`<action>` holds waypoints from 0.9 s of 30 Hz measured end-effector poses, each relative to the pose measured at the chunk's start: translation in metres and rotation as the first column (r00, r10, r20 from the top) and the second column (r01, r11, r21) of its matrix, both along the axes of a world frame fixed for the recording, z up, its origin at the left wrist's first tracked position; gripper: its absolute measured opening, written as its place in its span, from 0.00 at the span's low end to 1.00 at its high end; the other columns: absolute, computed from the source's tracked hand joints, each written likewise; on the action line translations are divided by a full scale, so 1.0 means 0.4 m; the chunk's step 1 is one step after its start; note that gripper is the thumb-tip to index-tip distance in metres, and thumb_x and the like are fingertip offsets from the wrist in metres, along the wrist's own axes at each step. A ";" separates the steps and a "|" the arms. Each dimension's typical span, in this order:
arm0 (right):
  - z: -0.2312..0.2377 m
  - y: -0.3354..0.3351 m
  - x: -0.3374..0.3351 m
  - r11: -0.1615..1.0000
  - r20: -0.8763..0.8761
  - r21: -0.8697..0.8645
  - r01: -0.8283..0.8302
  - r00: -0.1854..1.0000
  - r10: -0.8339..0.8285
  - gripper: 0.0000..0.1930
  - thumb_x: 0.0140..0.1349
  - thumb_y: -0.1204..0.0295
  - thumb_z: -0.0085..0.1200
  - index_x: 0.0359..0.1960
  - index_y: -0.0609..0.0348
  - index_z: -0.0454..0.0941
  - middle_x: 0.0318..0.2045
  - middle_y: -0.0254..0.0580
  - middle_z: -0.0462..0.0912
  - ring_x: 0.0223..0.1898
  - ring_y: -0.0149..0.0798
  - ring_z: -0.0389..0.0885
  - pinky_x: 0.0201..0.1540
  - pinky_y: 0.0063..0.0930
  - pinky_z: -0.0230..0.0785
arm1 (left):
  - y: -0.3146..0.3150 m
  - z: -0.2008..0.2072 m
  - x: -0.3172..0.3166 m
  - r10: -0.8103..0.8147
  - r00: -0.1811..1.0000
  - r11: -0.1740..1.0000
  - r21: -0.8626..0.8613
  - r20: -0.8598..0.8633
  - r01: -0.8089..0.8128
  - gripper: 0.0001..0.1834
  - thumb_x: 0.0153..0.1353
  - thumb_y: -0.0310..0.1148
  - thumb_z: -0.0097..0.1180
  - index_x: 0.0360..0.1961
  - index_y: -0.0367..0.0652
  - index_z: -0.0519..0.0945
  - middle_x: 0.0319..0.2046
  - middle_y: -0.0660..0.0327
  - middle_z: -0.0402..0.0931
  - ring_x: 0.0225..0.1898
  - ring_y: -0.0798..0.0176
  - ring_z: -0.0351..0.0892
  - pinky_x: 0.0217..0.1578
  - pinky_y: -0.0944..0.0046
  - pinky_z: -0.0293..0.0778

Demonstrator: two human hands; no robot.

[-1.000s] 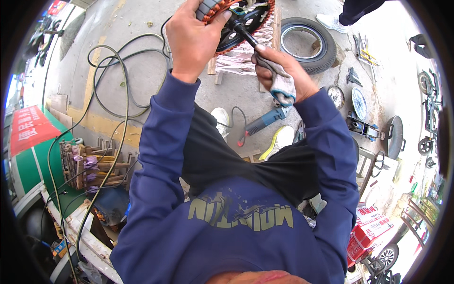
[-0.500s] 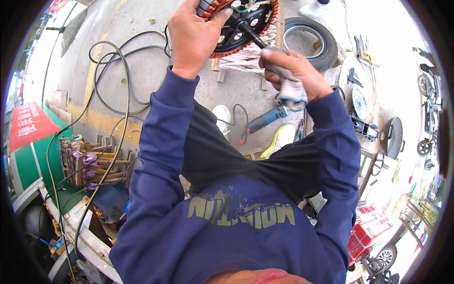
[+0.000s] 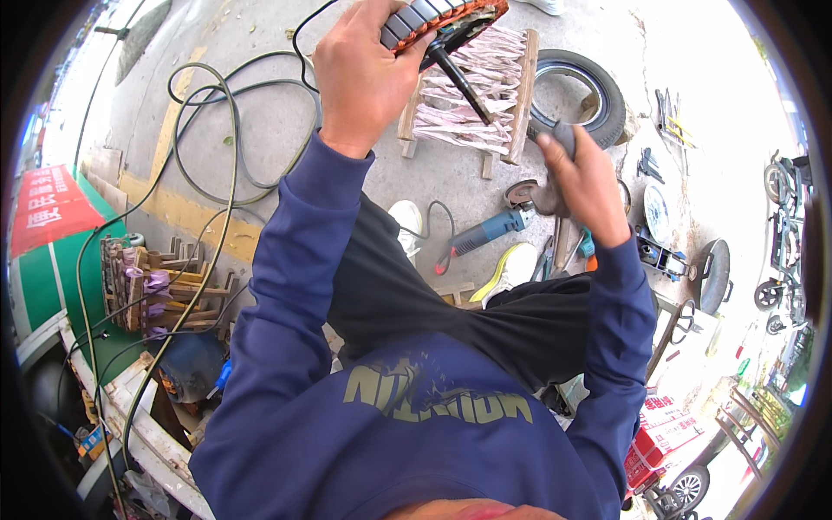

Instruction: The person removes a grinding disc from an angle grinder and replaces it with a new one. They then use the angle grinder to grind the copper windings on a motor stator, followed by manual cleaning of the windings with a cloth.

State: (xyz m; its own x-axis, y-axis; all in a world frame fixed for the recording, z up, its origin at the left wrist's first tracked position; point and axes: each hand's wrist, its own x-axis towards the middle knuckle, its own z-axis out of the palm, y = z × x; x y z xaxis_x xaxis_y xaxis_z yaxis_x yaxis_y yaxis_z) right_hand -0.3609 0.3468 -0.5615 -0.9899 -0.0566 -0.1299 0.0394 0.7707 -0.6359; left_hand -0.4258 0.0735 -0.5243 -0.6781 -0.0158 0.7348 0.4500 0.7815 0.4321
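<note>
A motor stator [image 3: 414, 26] with copper windings and grey metal teeth is tilted at the top of the view. My left hand [image 3: 368, 74] is closed around its rim, thumb on the inner side. From its hub a dark axle [image 3: 462, 84] points down to the right, its end bare. My right hand [image 3: 582, 178] is apart from the axle, to its right, with the fingers closed on a grey rag [image 3: 548, 201]. Part of the rag shows above the thumb. The stator's upper part is cut off by the frame edge.
Below the stator stands a low wooden stool [image 3: 517, 104] with pink woven strips, beside a tyre [image 3: 611, 95]. A blue angle grinder [image 3: 490, 232] lies near my shoes. A long hose [image 3: 232, 160] loops across the ground at left. A red carton [image 3: 654, 446] sits at lower right.
My right hand has come off the axle with the rag and moved right and down. The stator has tipped and shifted upward, so its toothed outer rim shows more.
</note>
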 end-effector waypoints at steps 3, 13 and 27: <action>-0.011 -0.054 -0.023 0.942 0.022 -0.334 -0.033 0.999 0.043 0.26 0.73 0.50 0.57 0.43 0.67 0.74 0.29 0.57 0.84 0.33 0.53 0.86 0.39 0.46 0.76 | 0.011 -0.038 0.016 -0.068 0.998 0.996 0.057 -0.008 0.068 0.16 0.51 0.30 0.77 0.38 0.36 0.84 0.31 0.52 0.82 0.31 0.50 0.83 0.34 0.57 0.78; -0.077 -0.143 -0.093 0.378 0.467 -0.876 0.298 0.719 0.515 0.12 0.69 0.65 0.65 0.42 0.60 0.80 0.26 0.35 0.83 0.23 0.27 0.79 0.28 0.22 0.72 | 0.021 -0.031 0.082 -0.196 0.979 0.980 0.009 -0.056 0.197 0.17 0.47 0.22 0.72 0.39 0.43 0.82 0.32 0.58 0.80 0.30 0.52 0.84 0.30 0.57 0.79; -0.206 -0.100 -0.052 0.668 -0.083 -0.671 -0.321 0.928 0.363 0.17 0.62 0.65 0.71 0.39 0.69 0.82 0.23 0.45 0.81 0.25 0.38 0.78 0.34 0.38 0.72 | -0.068 -0.027 0.090 -0.440 0.605 0.839 0.544 0.664 0.012 0.32 0.79 0.56 0.43 0.56 0.33 0.79 0.51 0.56 0.83 0.51 0.62 0.82 0.61 0.59 0.73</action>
